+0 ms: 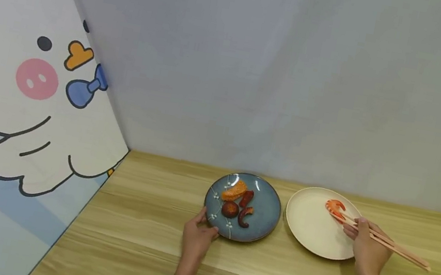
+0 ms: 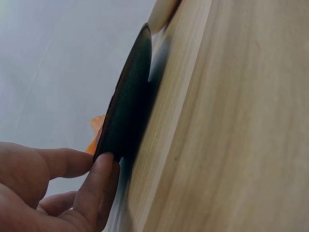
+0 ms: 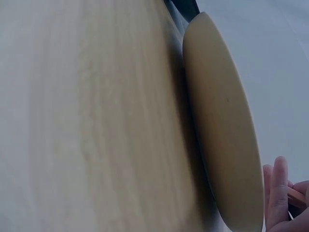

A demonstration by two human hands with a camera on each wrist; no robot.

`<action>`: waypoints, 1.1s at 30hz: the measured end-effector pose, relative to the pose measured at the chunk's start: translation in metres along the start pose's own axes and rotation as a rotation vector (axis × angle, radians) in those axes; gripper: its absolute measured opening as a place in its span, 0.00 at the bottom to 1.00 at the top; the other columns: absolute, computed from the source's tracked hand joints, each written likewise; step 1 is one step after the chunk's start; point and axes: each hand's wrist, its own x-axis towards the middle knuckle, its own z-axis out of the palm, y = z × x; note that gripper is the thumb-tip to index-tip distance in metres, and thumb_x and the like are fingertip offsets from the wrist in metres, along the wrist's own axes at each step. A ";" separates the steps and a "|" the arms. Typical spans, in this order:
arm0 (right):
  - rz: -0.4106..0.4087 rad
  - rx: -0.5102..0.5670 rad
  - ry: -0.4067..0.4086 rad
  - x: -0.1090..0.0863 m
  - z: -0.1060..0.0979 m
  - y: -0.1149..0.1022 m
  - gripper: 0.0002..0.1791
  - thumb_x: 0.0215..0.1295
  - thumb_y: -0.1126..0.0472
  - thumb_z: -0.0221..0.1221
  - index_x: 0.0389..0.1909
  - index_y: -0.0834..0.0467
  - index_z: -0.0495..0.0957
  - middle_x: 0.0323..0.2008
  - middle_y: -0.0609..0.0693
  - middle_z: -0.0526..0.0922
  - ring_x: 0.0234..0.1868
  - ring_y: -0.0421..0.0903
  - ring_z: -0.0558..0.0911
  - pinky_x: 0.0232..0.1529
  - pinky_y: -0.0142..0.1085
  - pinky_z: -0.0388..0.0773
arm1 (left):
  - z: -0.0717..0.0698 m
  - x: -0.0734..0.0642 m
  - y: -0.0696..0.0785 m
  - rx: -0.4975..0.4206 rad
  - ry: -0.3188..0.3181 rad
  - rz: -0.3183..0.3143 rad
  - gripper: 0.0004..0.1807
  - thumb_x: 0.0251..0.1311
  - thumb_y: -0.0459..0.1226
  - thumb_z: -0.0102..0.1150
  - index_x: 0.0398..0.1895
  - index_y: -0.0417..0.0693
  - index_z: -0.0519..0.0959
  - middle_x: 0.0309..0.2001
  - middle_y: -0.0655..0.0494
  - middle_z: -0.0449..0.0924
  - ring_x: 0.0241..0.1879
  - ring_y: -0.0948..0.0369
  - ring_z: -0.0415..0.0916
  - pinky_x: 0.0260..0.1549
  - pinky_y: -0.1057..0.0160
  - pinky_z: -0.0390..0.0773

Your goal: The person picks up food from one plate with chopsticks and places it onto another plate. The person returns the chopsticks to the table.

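Observation:
My left hand [image 1: 197, 240] pinches the near-left rim of a blue plate [image 1: 263, 214] with a white blossom pattern. In the left wrist view, the thumb and fingers [image 2: 99, 176] close on the plate's dark edge. On that plate lie an orange ridged piece [image 1: 234, 191], a round brown piece [image 1: 230, 209], a small dark red piece [image 1: 246, 198] and a curled dark red piece [image 1: 244, 218]. Over the right side of a cream plate [image 1: 304, 223], my right hand [image 1: 371, 255] holds pale wooden chopsticks [image 1: 403, 253]. Their tips meet an orange-and-white shrimp [image 1: 336, 206].
Both plates stand side by side on a wood-grain table [image 1: 132, 235], near its back edge. A pale grey wall [image 1: 284, 80] rises right behind them. To the left is a panel [image 1: 10, 22] with a cartoon animal on it. Black cameras sit on both wrists.

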 end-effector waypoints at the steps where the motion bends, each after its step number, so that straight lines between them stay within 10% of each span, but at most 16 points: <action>1: 0.008 -0.002 0.002 0.000 0.000 0.000 0.10 0.79 0.65 0.56 0.43 0.67 0.82 0.21 0.39 0.87 0.23 0.33 0.88 0.30 0.24 0.87 | 0.000 0.000 -0.001 0.004 0.002 0.005 0.41 0.51 0.14 0.62 0.74 0.25 0.67 0.56 0.26 0.76 0.26 0.66 0.79 0.29 0.70 0.88; 33: 0.070 0.028 0.054 -0.005 -0.008 -0.012 0.09 0.79 0.64 0.57 0.38 0.59 0.84 0.21 0.41 0.86 0.23 0.34 0.87 0.30 0.24 0.87 | -0.002 -0.002 0.001 -0.033 -0.007 -0.006 0.41 0.52 0.15 0.62 0.74 0.26 0.66 0.56 0.28 0.75 0.26 0.66 0.79 0.30 0.72 0.88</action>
